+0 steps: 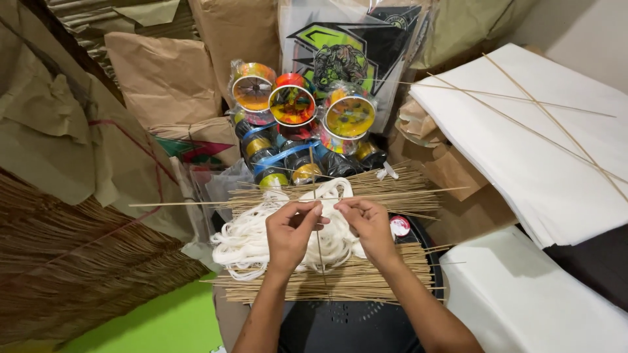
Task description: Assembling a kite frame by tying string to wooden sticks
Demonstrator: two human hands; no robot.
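My left hand (291,232) and my right hand (369,225) meet above a heap of white string (245,245). Their fingertips pinch two thin bamboo sticks where they cross: one long stick (176,204) runs left to right, and another stick (314,173) runs away from me. A strand of the white string seems to pass between my fingers at the crossing. Under the hands lie two bundles of bamboo sticks: a far one (405,189) and a near one (353,281), both resting on a black round stool (347,323).
Several colourful thread spools (292,104) stand behind the sticks. White paper sheets (543,137) with long sticks across them lie at right. A small red-and-white lidded pot (400,225) sits by my right hand. Brown paper packages fill the back, dry straw bundles (78,261) the left.
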